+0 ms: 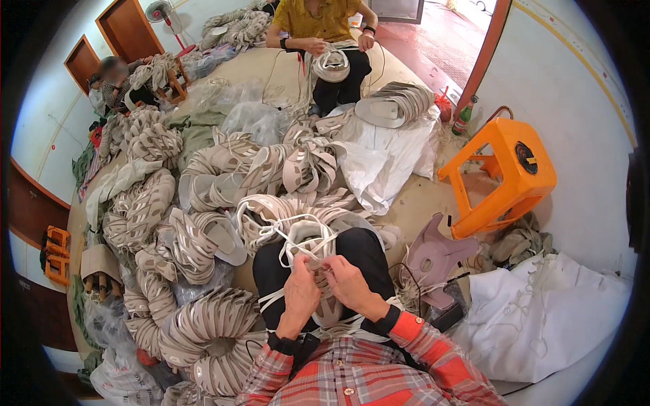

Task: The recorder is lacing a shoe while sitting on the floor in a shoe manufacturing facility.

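Observation:
A beige shoe upper (328, 312) lies on my lap between my thighs, its toe toward me. White shoelaces (290, 225) loop loosely over its collar and trail to the sides. My left hand (301, 294) is closed at the left of the upper's eyelet area, thumb and fingers pinching the lacing. Beside it, my right hand (351, 285) pinches the lacing from the right, fingertips close to the left ones. Exactly which strand each hand holds is hidden by the fingers. Another laced upper (254, 215) rests just beyond my left knee.
Bundled shoe uppers (210, 328) heap up at my left and ahead. An orange stool (501, 176), a green bottle (464, 116) and white cloth (521, 318) lie rightward. A mauve plastic piece (433, 252) is near my right knee. Across from me sits a co-worker (318, 24) handling another upper.

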A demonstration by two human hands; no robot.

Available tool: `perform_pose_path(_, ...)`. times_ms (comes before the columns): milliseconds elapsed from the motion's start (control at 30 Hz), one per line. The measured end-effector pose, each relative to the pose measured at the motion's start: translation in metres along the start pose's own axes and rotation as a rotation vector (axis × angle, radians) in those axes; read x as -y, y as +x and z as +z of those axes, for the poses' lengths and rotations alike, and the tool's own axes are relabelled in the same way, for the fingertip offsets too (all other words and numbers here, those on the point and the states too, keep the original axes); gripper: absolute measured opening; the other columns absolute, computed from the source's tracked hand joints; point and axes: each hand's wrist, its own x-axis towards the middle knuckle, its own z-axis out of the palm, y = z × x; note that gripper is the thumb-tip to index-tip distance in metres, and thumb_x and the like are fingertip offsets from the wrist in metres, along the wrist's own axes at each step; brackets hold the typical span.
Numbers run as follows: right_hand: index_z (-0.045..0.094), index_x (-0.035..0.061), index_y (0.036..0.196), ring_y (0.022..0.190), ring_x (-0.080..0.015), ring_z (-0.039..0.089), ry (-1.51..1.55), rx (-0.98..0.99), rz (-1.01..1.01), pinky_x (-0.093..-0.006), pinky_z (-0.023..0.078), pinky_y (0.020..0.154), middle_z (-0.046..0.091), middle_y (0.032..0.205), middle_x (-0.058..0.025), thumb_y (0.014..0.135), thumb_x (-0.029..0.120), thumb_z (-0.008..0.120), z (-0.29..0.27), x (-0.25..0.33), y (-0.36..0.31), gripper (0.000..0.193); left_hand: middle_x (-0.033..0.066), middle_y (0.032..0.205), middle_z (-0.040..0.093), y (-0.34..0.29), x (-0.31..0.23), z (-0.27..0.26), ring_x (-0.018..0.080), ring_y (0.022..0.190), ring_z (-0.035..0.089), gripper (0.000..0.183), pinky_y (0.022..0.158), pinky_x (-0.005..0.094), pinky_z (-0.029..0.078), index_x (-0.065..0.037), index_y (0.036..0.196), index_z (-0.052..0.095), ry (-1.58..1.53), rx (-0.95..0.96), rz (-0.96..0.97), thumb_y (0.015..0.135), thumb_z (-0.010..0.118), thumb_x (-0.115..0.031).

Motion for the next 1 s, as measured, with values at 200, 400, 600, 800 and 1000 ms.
perform_pose_path(200,0.050,0.0008,0.101,0.081,-0.0350,0.059,-0.273,0.072,-0.097,-0.0399,0.049,0.064,0.056,0.093,-0.0174,0.079,0.002,0.054,0.005,0.006,0.003,0.023,0.0282,0.089,0.058,-0.001,-0.005,-0.001,0.0447,0.081,0.057,0.043,0.066,0.0489,0.044,-0.002,0.112,0.035,0.012,-0.005,0.034,0.077,0.059,-0.005)
perform_pose_path(400,0.050,0.0026,0.098,0.078,-0.0340,0.057,-0.375,0.163,-0.230,-0.0389,0.048,0.064,0.055,0.087,-0.0161,0.070,0.000,0.055,-0.002,0.014,0.013,0.028,0.0276,0.088,0.059,-0.002,-0.009,-0.004,0.0447,0.078,0.058,0.045,0.065,0.0499,0.045,-0.003,0.115,0.033,-0.014,-0.026,0.037,0.078,0.059,-0.007)
perform_pose_path(600,0.052,0.0039,0.096,0.082,-0.0342,0.056,-0.588,-0.012,-0.202,-0.0408,0.047,0.069,0.054,0.088,-0.0152,0.075,0.003,0.049,-0.125,-0.010,0.006,0.021,0.0207,0.080,0.062,-0.027,0.003,-0.043,0.0397,0.074,0.060,0.011,0.065,0.0476,0.048,-0.001,0.091,0.054,0.286,0.025,0.117,0.083,0.053,-0.008)
perform_pose_path(800,0.051,0.0033,0.099,0.083,-0.0378,0.056,-0.678,0.260,0.084,-0.0438,0.046,0.067,0.053,0.090,-0.0164,0.077,0.005,0.053,-0.174,-0.080,-0.057,0.023,0.0051,0.080,0.060,-0.023,-0.034,-0.066,0.0238,0.081,0.057,0.009,0.077,0.0331,0.040,-0.006,0.081,0.064,-0.465,0.571,0.609,0.080,0.065,-0.015)
perform_pose_path(1000,0.056,0.0003,0.106,0.049,-0.0187,0.057,0.013,0.356,0.377,-0.0317,0.043,0.042,0.060,0.065,-0.0094,0.085,0.022,0.057,-0.085,0.002,0.024,0.030,0.0028,0.076,0.059,-0.046,-0.035,-0.106,0.0193,0.076,0.054,0.006,0.073,0.0298,0.035,-0.010,0.077,0.067,-0.239,0.427,0.619,0.076,0.069,-0.016)
